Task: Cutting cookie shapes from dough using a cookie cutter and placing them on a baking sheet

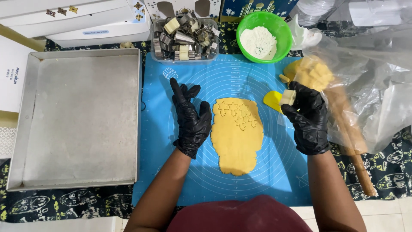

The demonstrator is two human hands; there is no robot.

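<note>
Your right hand, in a black glove, is clenched around a small pale cookie cutter, pinched between the fingertips at the top of the hand. Just behind the cutter, half hidden by it, lies a yellow scraper. Beyond your knuckles sits a lump of spare dough on a clear plastic bag, and along the outer side of the hand a wooden rolling pin lies under the plastic.

Your left hand is released, flat and spread on the blue mat, holding nothing. Its fingers rest just beside the left edge of the rolled dough sheet, which lies between your two hands. Star shapes are pressed into the end of the sheet nearest your fingertips.

Beyond your left fingertips stands a clear tub of metal cutters; beyond the cutter in your grip, a green bowl of flour. Outside your left hand, well apart, is a metal baking tray.
</note>
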